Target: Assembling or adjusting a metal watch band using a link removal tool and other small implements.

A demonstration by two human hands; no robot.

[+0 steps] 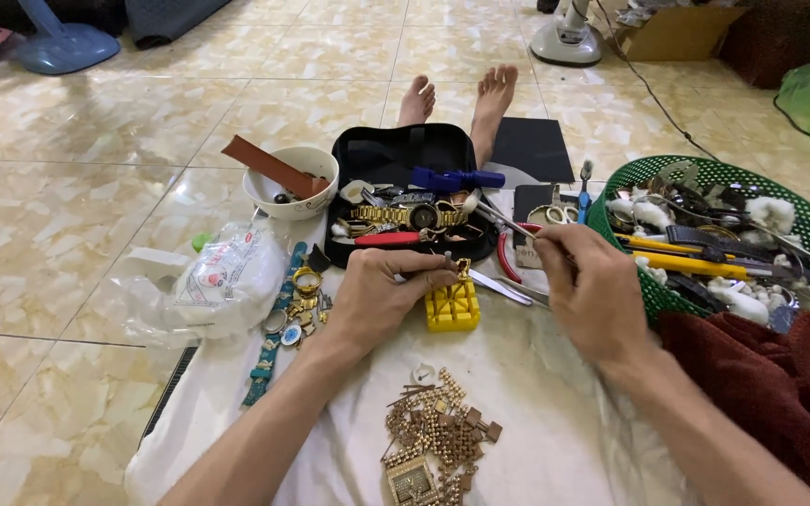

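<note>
My left hand (379, 292) pinches a small thin pin tool upright over a yellow slotted holder block (452, 305) on the white cloth, with a gold link piece at the block's top. My right hand (594, 292) hovers just right of it, fingers curled around a slim metal tool (506, 221) that points up and left. A gold watch with loose gold bracelet links (435, 433) lies on the cloth nearer to me. An open black tool case (396, 155) beyond the block holds a gold watch (412, 215), a blue tool and a red-handled tool.
A white bowl (322, 164) with a brown strap stands left of the case. Watch parts and a teal strap (278, 323) lie beside a white plastic bag (222, 281). A green basket (803, 220) of tools sits at right, above a dark red cloth (780, 394). My bare feet rest beyond.
</note>
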